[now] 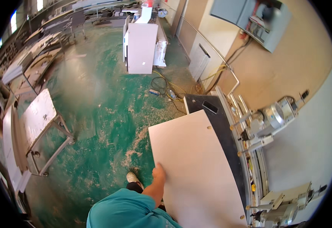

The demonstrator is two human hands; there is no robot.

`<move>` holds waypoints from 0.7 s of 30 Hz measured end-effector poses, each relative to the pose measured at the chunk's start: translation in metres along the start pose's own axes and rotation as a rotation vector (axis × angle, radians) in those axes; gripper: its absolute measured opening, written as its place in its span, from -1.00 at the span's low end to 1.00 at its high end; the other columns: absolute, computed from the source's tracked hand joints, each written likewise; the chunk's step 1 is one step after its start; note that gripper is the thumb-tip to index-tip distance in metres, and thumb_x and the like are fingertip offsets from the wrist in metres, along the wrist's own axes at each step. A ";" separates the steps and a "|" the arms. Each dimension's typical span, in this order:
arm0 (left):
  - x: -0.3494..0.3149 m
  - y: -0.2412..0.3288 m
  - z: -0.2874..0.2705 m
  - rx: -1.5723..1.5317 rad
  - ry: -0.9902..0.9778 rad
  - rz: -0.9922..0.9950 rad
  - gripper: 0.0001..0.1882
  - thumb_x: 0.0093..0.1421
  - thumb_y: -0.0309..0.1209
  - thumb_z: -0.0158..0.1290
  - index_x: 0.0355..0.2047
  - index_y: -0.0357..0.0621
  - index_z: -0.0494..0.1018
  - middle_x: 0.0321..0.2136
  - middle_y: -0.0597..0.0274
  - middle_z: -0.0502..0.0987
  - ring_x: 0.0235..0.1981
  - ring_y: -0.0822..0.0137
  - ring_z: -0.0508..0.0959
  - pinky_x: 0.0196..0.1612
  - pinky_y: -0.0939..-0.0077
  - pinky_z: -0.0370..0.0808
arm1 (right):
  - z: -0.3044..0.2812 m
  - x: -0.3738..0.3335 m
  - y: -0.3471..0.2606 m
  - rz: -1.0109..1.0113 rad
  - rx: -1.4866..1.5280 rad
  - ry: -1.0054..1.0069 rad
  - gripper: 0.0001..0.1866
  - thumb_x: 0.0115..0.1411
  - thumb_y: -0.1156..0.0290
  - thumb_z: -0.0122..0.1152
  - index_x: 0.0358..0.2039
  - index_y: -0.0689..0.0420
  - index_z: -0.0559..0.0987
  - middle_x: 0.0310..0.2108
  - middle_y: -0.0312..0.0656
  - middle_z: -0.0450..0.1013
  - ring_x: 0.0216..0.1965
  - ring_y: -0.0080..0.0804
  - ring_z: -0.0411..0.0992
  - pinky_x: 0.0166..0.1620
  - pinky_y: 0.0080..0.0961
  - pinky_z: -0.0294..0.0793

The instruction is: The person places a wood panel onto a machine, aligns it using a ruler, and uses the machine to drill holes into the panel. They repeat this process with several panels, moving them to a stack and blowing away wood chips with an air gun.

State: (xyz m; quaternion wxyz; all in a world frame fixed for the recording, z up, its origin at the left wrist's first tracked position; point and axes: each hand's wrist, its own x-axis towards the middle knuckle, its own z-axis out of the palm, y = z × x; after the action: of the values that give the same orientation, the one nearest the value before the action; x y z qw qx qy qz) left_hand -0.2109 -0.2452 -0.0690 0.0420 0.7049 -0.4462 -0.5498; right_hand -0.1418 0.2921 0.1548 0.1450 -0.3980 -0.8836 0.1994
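Observation:
A large white board (196,163) lies flat across a dark machine table (226,140), its left part overhanging the table's side. Near the right edge of the board are two small round holes, one toward the far corner and one toward the near corner. My left hand (158,173) grips the board's left edge, its fingers partly hidden at the rim. The teal sleeve (132,207) of that arm comes in from below. My right hand is out of the picture.
Motor units (266,119) with pointed spindles stand along the table's right side. A phone (210,107) rests by the board's far edge. Yellow and black cables (169,85) lie on the dusty green floor. Upright panels (142,49) stand ahead; a wheeled cart (40,117) is at left.

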 end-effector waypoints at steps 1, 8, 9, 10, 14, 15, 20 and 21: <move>0.013 0.005 -0.015 -0.026 0.007 -0.034 -0.23 0.27 0.17 -0.12 0.00 -0.46 0.44 0.00 -0.34 0.47 0.03 -0.25 0.48 0.07 0.02 0.42 | -0.007 -0.013 -0.020 -0.039 0.038 0.013 -0.54 0.28 0.25 0.08 0.16 0.04 0.30 0.03 0.16 0.45 -0.03 0.07 0.47 -0.03 -0.08 0.48; 0.124 0.054 -0.100 -0.533 -0.070 -0.294 -0.24 0.32 0.19 -0.19 0.06 -0.35 0.43 0.03 -0.06 0.49 -0.08 -0.01 0.56 0.00 0.15 0.50 | -0.053 -0.096 -0.149 -0.353 0.215 0.093 -0.65 0.24 0.31 0.16 0.02 0.07 0.44 0.00 0.19 0.45 -0.06 0.06 0.49 -0.07 -0.12 0.51; 0.140 0.065 -0.108 -0.617 -0.087 -0.335 -0.25 0.32 0.19 -0.19 0.07 -0.33 0.43 0.04 -0.04 0.49 -0.06 0.02 0.55 0.00 0.16 0.50 | -0.057 -0.106 -0.161 -0.409 0.239 0.096 -0.66 0.23 0.32 0.17 0.00 0.08 0.45 0.00 0.19 0.45 -0.06 0.06 0.49 -0.07 -0.12 0.51; 0.155 0.077 -0.113 -0.699 -0.106 -0.376 -0.25 0.32 0.20 -0.20 0.09 -0.31 0.42 0.04 -0.02 0.49 -0.05 0.04 0.55 -0.01 0.17 0.50 | -0.061 -0.112 -0.175 -0.481 0.253 0.104 -0.68 0.22 0.32 0.18 -0.02 0.08 0.47 0.00 0.20 0.46 -0.07 0.06 0.49 -0.08 -0.13 0.52; 0.267 0.112 -0.132 -1.274 -0.296 -0.181 -0.21 0.33 0.21 -0.25 0.25 -0.25 0.23 0.21 0.03 0.34 0.15 0.07 0.41 0.15 0.16 0.40 | -0.033 -0.110 -0.224 -1.146 0.224 0.156 -0.74 0.20 0.36 0.23 -0.09 0.10 0.55 -0.02 0.21 0.46 -0.09 0.06 0.50 -0.11 -0.15 0.53; 0.279 0.113 -0.138 -1.372 -0.334 -0.102 -0.21 0.34 0.21 -0.26 0.27 -0.25 0.20 0.25 0.03 0.31 0.19 0.07 0.38 0.19 0.16 0.37 | -0.016 -0.106 -0.244 -1.301 0.268 0.113 -0.75 0.19 0.36 0.24 -0.11 0.11 0.57 -0.02 0.21 0.46 -0.09 0.06 0.50 -0.11 -0.16 0.53; 0.320 0.179 -0.207 -1.301 -0.211 -0.182 -0.20 0.36 0.19 -0.27 0.32 -0.24 0.09 0.32 0.07 0.20 0.29 0.06 0.25 0.33 0.19 0.18 | 0.100 -0.129 -0.393 -0.340 1.018 -0.651 -0.04 -0.09 0.20 0.47 0.27 0.31 0.21 0.17 0.03 0.27 0.14 -0.08 0.28 0.19 -0.19 0.27; 0.323 0.209 -0.216 -1.289 -0.170 -0.150 -0.19 0.36 0.19 -0.28 0.33 -0.24 0.08 0.33 0.08 0.19 0.30 0.07 0.24 0.34 0.18 0.17 | 0.117 -0.137 -0.417 -0.389 1.058 -0.764 -0.03 -0.10 0.20 0.49 0.26 0.31 0.22 0.15 0.02 0.29 0.12 -0.09 0.30 0.18 -0.19 0.28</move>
State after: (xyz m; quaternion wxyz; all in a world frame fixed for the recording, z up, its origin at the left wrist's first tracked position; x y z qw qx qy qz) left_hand -0.1583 -0.6811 -0.1079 0.3820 0.5217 0.0213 -0.7625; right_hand -0.3716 -0.0915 0.2332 0.0313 -0.0090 -0.7117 0.7017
